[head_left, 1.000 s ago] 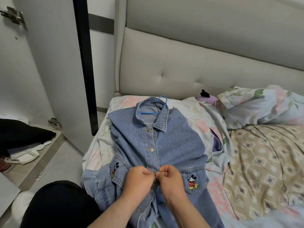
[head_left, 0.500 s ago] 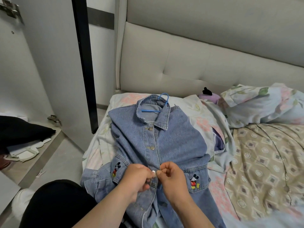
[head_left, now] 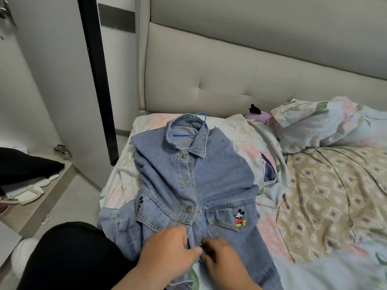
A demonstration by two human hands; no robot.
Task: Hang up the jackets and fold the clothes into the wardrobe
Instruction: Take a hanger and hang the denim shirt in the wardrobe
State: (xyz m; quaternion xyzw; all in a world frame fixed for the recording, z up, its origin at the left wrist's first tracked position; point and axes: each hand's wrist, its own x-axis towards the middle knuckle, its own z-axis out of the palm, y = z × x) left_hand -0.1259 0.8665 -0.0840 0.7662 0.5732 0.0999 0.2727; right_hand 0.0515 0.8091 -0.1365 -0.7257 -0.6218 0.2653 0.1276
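Soft even daylight, motion-blurred foreground

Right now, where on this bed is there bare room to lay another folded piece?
The beige patterned quilt is bare, bordered by the floral pillow behind and the denim jacket to its left. The left side of the bed is crowded: the jacket covers it, with the left hand and right hand at its front.

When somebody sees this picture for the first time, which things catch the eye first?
A denim jacket lies on the flowered bed sheet, a blue hanger showing in its collar and a cartoon mouse patch on its pocket flap. At the bottom, the left hand and right hand meet, blurred, at the jacket's front.
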